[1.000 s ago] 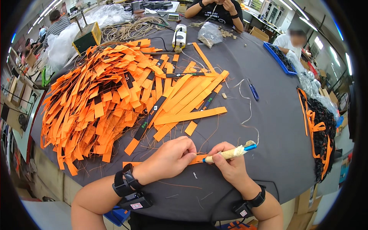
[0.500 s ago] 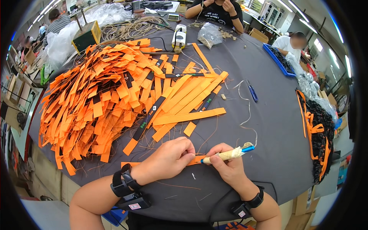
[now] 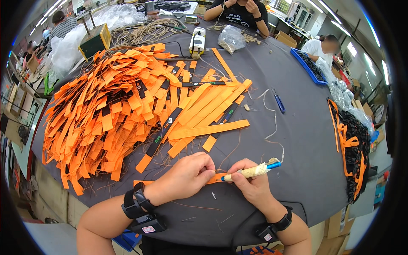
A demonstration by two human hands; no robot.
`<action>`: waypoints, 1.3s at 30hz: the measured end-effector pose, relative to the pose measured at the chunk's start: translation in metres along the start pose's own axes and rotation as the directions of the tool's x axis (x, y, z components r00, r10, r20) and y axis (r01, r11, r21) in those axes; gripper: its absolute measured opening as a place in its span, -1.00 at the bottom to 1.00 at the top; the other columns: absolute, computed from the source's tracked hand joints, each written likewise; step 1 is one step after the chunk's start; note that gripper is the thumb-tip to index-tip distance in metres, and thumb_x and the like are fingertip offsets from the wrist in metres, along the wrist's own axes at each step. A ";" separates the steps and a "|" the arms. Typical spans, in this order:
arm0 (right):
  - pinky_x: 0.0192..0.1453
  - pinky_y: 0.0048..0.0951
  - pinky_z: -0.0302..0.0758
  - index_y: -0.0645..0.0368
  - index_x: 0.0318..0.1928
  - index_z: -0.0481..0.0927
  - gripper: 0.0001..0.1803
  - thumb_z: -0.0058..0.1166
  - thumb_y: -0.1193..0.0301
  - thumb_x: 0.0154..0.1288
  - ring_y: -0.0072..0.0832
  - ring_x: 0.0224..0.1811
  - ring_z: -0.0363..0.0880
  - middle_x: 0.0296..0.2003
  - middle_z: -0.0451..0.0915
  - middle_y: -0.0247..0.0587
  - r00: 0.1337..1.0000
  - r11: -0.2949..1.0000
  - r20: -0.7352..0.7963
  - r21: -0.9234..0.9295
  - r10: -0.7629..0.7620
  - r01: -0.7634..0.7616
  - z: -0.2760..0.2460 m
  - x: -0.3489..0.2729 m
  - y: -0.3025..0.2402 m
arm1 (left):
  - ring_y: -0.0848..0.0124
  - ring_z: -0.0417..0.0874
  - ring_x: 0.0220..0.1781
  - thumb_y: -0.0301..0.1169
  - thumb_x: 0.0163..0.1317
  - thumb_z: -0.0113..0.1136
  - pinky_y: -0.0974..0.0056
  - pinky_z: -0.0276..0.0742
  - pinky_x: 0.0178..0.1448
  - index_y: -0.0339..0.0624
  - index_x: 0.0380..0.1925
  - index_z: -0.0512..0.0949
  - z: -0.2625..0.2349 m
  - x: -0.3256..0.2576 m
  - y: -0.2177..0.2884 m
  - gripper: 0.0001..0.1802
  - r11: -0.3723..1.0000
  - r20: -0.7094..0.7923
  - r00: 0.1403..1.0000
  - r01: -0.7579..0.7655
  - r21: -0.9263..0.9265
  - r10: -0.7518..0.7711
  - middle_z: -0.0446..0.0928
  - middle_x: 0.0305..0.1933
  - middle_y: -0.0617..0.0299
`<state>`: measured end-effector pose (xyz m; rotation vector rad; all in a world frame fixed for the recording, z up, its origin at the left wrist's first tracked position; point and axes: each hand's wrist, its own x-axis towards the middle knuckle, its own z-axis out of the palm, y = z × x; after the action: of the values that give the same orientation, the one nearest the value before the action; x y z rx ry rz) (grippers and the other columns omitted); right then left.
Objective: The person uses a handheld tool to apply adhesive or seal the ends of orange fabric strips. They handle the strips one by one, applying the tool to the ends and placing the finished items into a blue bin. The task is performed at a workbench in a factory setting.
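At the near edge of the dark grey table (image 3: 306, 148), my left hand (image 3: 190, 173) bends over an orange strap (image 3: 216, 178), thumb and curled fingers pressed together; I cannot tell what, if anything, lies between them. The strap lies flat on the cloth, its left part passing beneath my wrist. My right hand (image 3: 254, 187) pinches a tape-wrapped pen-shaped tool (image 3: 249, 172) between thumb and fingers, its blue tip at the strap's right end. Beyond sits a big heap of orange straps (image 3: 102, 119); blue-handled snips (image 3: 279, 102) lie well apart, farther right.
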<state>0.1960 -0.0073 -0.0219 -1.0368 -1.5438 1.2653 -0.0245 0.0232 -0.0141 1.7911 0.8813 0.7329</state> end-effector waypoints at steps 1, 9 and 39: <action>-0.27 -0.69 0.42 0.26 -0.20 0.57 -0.85 0.14 0.41 0.37 -0.74 -0.35 0.51 -0.35 0.61 -0.36 1.000 1.000 -0.012 0.025 0.016 -0.015 0.000 0.000 0.000 | 0.51 0.57 -0.46 -0.50 0.34 0.10 0.41 0.48 -0.37 -0.31 -0.37 0.44 0.000 0.000 0.001 -0.88 1.000 0.002 1.000 0.014 -0.014 -0.014 0.45 -0.38 0.20; -0.24 -0.71 0.46 0.27 -0.13 0.53 -0.82 0.13 0.41 0.38 -0.72 -0.29 0.57 -0.32 0.63 -0.34 0.996 0.987 -0.029 0.142 0.082 -0.078 0.003 -0.001 -0.002 | 0.53 0.61 -0.46 -0.50 0.37 0.07 0.45 0.54 -0.38 -0.31 -0.32 0.41 0.000 0.001 0.001 -0.89 0.990 -0.007 0.995 0.099 -0.097 -0.100 0.53 -0.43 0.20; -0.13 -0.57 0.57 0.30 -0.11 0.48 -0.79 0.08 0.39 0.42 -0.61 -0.29 0.60 -0.31 0.62 -0.25 0.994 0.972 -0.024 0.214 0.109 -0.101 0.001 0.003 -0.002 | 0.50 0.61 -0.34 -0.55 0.35 0.05 0.42 0.57 -0.25 -0.34 -0.17 0.41 -0.010 0.001 -0.001 -0.90 0.910 -0.199 0.951 0.146 -0.388 -0.237 0.53 -0.34 0.19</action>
<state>0.1942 -0.0053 -0.0194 -1.0064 -1.3080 1.4430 -0.0319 0.0294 -0.0119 1.2783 0.9911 0.9332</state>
